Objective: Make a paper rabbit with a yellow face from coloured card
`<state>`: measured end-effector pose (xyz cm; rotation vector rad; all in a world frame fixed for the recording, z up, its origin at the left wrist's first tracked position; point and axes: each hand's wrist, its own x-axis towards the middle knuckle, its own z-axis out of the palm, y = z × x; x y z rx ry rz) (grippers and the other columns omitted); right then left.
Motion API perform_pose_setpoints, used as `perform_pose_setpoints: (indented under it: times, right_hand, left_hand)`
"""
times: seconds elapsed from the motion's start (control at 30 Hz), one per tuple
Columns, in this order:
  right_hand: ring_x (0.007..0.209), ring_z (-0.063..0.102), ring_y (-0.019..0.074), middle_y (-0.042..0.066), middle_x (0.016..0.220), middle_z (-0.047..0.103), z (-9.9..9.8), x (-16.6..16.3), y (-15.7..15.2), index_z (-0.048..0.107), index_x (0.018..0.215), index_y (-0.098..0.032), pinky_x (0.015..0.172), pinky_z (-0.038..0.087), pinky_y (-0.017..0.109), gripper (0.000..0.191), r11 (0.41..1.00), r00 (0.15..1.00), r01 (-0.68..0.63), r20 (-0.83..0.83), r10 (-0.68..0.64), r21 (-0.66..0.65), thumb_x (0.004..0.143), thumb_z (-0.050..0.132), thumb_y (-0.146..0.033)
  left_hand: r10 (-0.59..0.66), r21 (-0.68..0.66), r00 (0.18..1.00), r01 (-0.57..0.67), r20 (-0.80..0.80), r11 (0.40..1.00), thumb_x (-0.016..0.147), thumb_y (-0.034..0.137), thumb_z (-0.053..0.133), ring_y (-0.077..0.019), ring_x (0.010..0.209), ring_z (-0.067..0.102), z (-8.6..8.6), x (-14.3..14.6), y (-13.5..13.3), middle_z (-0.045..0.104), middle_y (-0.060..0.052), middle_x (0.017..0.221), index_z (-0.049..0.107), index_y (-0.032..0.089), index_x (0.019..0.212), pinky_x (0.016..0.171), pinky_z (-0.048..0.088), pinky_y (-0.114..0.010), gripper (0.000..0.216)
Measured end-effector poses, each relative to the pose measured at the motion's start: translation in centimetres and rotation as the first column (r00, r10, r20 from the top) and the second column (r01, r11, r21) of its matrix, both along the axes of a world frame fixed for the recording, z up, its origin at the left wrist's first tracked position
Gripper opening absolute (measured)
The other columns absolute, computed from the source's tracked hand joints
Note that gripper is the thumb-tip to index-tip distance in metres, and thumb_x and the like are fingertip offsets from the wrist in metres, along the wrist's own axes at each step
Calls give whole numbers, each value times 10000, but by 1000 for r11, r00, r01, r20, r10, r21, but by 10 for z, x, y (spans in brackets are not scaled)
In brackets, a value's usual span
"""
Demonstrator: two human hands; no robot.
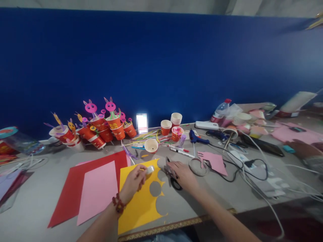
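Observation:
My left hand (pixel 135 179), with a red bead bracelet at the wrist, pinches a small whitish object (pixel 150 169) whose kind I cannot make out. It is above a yellow sheet (pixel 136 205) with round holes and scalloped cut-outs along its right side. My right hand (pixel 183 174) is closed over a pair of scissors (pixel 176 184) at the sheet's right; one black handle loop shows below the fingers. The fingers partly hide the blades. To the left, a pink sheet (pixel 98 191) lies on a red sheet (pixel 68 198).
Red paper cups with pink bunny figures (pixel 114 126) line the back left. A white cup (pixel 151 146), markers (pixel 181 153), a blue glue gun (pixel 198 137) and a tape ring (pixel 198 167) lie behind my hands. Cables and a bottle (pixel 222 111) are at right, with another person's arm (pixel 306 153).

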<state>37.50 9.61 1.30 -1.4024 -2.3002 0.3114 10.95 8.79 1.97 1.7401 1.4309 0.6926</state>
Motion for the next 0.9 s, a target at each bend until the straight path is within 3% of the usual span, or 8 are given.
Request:
perform_pose_setpoints:
  times: [0.1, 0.27, 0.43, 0.57, 0.73, 0.9]
  right_hand:
    - [1124, 562, 278, 113, 1231, 651, -3, 3, -3, 581, 1258, -186, 920, 477, 395, 523, 997, 970, 29, 240, -46, 71, 789, 490, 26]
    - [1147, 546, 281, 100, 1269, 638, 0, 7, -7, 587, 1259, -204, 926, 465, 407, 555, 994, 943, 63, 321, -88, 89, 802, 428, 68]
    - [1162, 538, 277, 96, 1295, 630, 3, 15, -10, 583, 1285, -208, 947, 466, 404, 580, 994, 934, 83, 343, -103, 71, 815, 394, 75]
    - [1205, 521, 271, 100, 1351, 599, 3, 25, -11, 541, 1351, -193, 987, 460, 413, 652, 995, 937, 84, 336, -97, 54, 789, 375, 94]
    - [1228, 525, 262, 110, 1352, 603, 5, 38, -17, 559, 1339, -190, 1002, 453, 416, 684, 996, 938, 92, 333, -91, 12, 752, 362, 99]
    - [1206, 538, 264, 127, 1341, 604, 13, 37, -22, 606, 1263, -170, 989, 447, 403, 562, 995, 946, 104, 309, -100, 5, 794, 389, 50]
  left_hand:
    - [91, 6, 985, -92, 146, 996, 965, 536, 265, -134, 523, 549, 7, -20, 8, 578, 24, 648, 439, 206, 1058, 506, 437, -228, 384]
    - [113, 31, 976, -121, 184, 992, 948, 517, 364, -124, 523, 538, 18, -43, 15, 647, 6, 704, 429, 206, 1075, 529, 452, -240, 342]
    - [82, 74, 997, -83, 12, 994, 942, 447, 395, -148, 554, 591, 25, -55, 26, 669, 9, 711, 456, 215, 1042, 562, 454, -262, 260]
    - [103, 140, 976, -76, -190, 987, 941, 398, 400, -193, 690, 654, 34, -58, 45, 658, 6, 710, 502, 224, 1031, 654, 453, -284, 221]
    - [30, 127, 915, 23, -402, 992, 943, 299, 403, -192, 698, 657, 46, -40, 59, 638, 18, 675, 552, 233, 1043, 639, 403, -261, 192]
    - [-91, 62, 849, 144, -521, 988, 941, 218, 413, -193, 771, 677, 39, -16, 59, 666, -2, 728, 556, 218, 1091, 660, 402, -258, 207]
